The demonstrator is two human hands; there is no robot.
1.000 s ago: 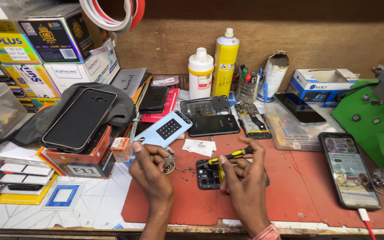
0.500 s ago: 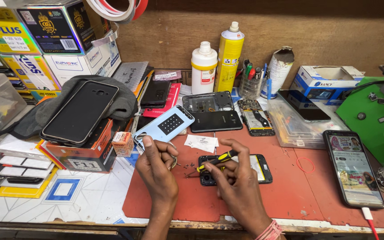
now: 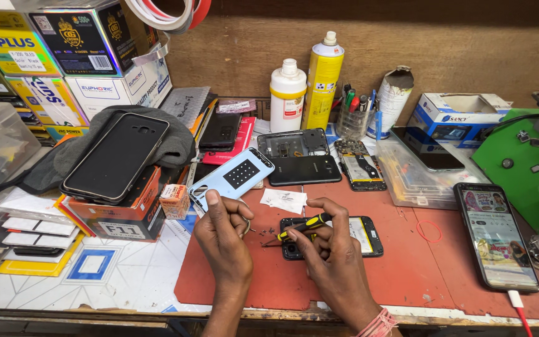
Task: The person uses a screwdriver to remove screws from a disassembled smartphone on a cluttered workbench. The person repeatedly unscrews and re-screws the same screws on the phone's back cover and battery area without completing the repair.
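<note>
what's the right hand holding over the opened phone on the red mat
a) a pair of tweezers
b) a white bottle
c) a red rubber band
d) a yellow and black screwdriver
d: the right hand has a yellow and black screwdriver in its grip, tip pointing left, over the opened phone lying on the red mat.

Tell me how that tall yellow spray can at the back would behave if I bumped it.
The yellow spray can stands upright, tall and narrow, so it would probably tip easily. Its round body would likely roll once down. The white bottle stands close beside it and might get knocked too.
</note>
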